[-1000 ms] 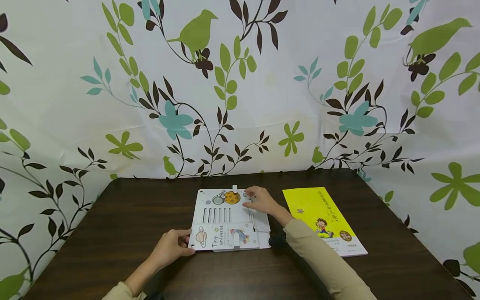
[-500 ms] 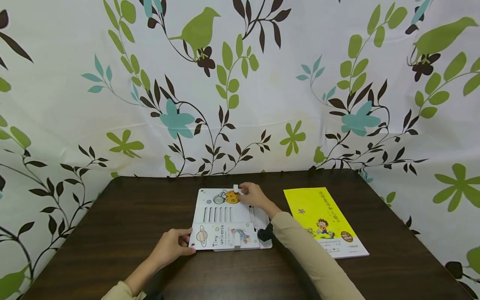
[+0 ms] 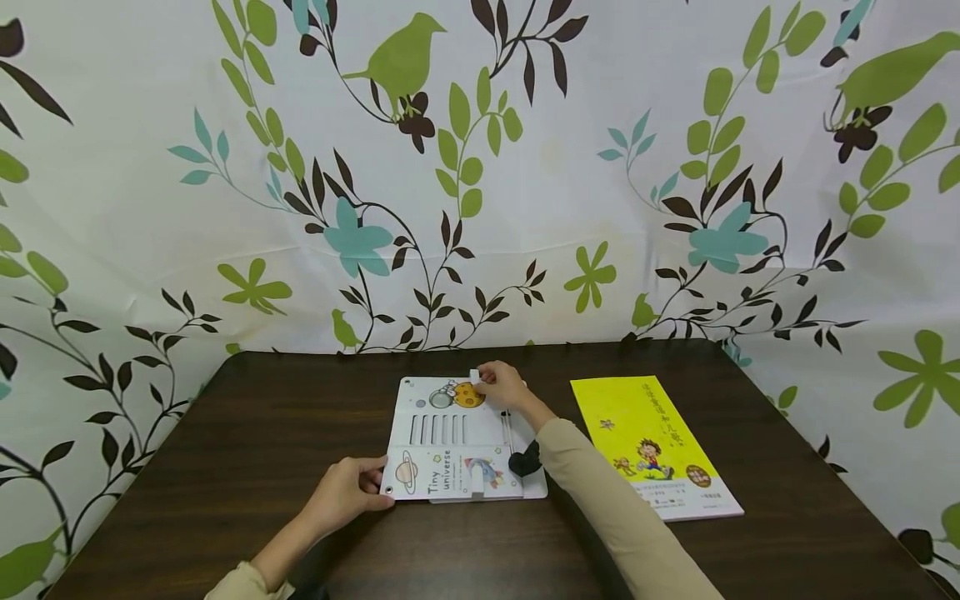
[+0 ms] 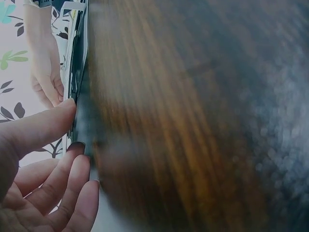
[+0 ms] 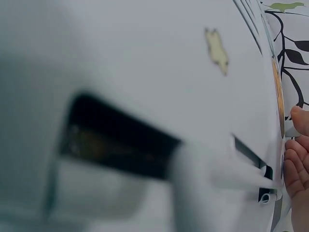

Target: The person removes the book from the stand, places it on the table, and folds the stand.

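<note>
A flat white book stand (image 3: 446, 448), printed with planets and "Tiny universe", lies folded on the table. My left hand (image 3: 347, 487) pinches its near left corner; in the left wrist view the thumb (image 4: 53, 121) and fingers sit on either side of the thin edge. At the far edge, my right hand (image 3: 504, 387) pinches a small white clip (image 3: 474, 376) that sticks up past the rim. The right wrist view shows the thumb and fingers (image 5: 297, 164) around this clip beyond the stand's slotted white surface. A second white clip (image 3: 477, 483) lies along the near edge.
A yellow book (image 3: 626, 425) with a cartoon child lies on the dark wooden table (image 3: 285, 417), to the right of the stand beside the right forearm. Behind the table hangs a cloth (image 3: 540, 192) patterned with leaves and birds.
My right hand has moved left along the far edge to the upright clip and now pinches it. The left hand keeps its grip on the near left corner.
</note>
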The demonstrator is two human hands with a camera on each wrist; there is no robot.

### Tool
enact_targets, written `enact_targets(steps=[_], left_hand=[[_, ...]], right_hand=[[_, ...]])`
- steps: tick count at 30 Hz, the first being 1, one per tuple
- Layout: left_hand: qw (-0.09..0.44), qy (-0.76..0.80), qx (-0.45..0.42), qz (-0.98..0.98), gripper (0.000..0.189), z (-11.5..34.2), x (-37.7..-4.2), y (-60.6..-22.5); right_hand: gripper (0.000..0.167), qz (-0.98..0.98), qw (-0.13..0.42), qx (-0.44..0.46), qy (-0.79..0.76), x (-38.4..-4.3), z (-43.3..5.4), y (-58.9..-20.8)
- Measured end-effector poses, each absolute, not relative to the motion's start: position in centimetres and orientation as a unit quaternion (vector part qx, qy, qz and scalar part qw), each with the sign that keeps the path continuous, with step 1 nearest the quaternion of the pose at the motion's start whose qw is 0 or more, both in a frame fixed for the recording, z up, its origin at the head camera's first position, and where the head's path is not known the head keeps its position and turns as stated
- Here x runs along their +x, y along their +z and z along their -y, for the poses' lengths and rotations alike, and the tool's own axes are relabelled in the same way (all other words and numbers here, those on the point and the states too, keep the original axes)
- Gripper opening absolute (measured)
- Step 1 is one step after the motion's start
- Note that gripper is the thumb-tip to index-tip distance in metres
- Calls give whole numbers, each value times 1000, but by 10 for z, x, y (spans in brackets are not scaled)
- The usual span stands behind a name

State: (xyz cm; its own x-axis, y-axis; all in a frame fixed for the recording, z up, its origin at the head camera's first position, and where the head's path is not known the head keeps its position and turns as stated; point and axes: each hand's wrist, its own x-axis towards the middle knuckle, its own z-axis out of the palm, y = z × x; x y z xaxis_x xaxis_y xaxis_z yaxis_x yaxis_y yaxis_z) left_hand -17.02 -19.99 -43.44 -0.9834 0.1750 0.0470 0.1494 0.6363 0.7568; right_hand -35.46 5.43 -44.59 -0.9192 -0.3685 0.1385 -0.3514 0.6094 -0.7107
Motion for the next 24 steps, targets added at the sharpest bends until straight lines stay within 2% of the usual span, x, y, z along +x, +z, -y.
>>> enact_targets(steps=[24], left_hand=[[19,419,84,-904,61,198,-169,-434]], right_hand=[[30,-896,28,-183,-403,-348,-56,-443]])
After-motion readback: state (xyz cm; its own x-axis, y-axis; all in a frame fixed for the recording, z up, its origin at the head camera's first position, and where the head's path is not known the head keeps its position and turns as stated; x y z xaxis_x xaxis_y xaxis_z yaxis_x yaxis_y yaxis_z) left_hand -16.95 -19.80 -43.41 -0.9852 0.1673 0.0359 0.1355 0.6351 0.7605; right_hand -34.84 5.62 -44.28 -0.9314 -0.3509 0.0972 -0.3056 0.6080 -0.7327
